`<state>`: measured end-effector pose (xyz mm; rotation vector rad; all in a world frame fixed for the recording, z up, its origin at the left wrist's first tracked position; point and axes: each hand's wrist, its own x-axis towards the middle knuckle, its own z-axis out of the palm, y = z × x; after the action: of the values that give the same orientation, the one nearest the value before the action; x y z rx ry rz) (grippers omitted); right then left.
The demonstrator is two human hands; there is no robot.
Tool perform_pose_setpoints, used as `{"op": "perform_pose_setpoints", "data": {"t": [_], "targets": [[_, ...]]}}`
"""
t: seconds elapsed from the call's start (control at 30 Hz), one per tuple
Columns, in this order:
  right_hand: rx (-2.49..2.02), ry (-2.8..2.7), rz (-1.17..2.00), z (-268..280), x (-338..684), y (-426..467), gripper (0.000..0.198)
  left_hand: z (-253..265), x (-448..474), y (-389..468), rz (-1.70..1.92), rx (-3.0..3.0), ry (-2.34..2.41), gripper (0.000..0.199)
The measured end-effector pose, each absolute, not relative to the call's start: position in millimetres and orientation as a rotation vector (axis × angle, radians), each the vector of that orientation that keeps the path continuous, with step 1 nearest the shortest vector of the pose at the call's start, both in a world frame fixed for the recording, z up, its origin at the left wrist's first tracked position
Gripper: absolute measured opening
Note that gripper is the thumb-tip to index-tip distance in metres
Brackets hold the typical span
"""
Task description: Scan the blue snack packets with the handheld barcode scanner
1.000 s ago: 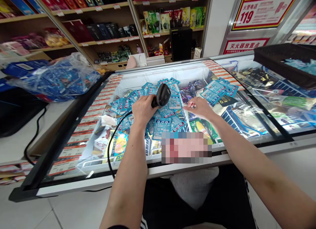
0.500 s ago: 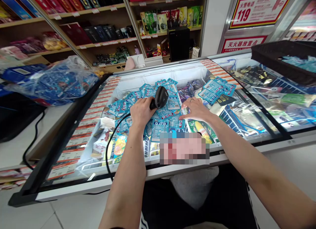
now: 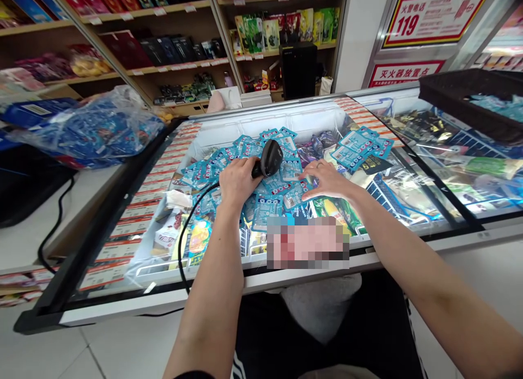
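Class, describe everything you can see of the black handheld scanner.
The black handheld scanner looks like smooth, hard plastic. Its rounded, oval head shows small pale marks on top; most of the handle is hidden by the left hand gripping it. It is tilted, head to the right of the hand, above scattered blue packets; whether it touches any is unclear. A thin black cable curves from the hand toward the front edge.

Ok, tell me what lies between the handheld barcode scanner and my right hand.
Overlapping light-blue printed packets lie between the handheld barcode scanner and your right hand, as the head view shows.
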<state>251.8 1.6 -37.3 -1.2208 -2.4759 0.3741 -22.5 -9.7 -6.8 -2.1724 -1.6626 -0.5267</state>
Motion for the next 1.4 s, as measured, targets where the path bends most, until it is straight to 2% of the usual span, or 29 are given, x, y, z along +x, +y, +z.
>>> {"op": "perform_pose_setpoints", "data": {"t": [0.17, 0.4, 0.63, 0.77, 1.03, 1.4], "targets": [[-1.259, -2.341, 0.503, -38.5, 250.8, 1.8, 0.065, -7.3, -22.2, -9.3, -0.513, -2.188, -1.667, 0.039], [-1.207, -2.114, 0.835, -32.5, 250.9, 1.0, 0.058, -7.8, -22.6, -8.3, -0.517, -2.177, -1.634, 0.037], [-1.053, -1.577, 1.185, -41.1, 254.4, 16.7, 0.054, -6.5, -22.5, -8.9, -0.544, -2.189, -1.638, 0.037], [-1.071, -1.45, 1.185, -40.2, 261.2, 20.9, 0.044, -6.1, -22.6, -9.3, -0.555, -2.193, -1.636, 0.037], [-1.143, -1.18, 1.071, -38.6, 276.7, 27.3, 0.05, -2.6, -19.6, -12.2, -0.518, -2.251, -1.582, 0.04], [-1.088, -1.188, 1.03, -44.9, 272.0, 32.6, 0.044, 3.9, -11.4, -15.0, -0.448, -2.459, -1.451, 0.038]]}}
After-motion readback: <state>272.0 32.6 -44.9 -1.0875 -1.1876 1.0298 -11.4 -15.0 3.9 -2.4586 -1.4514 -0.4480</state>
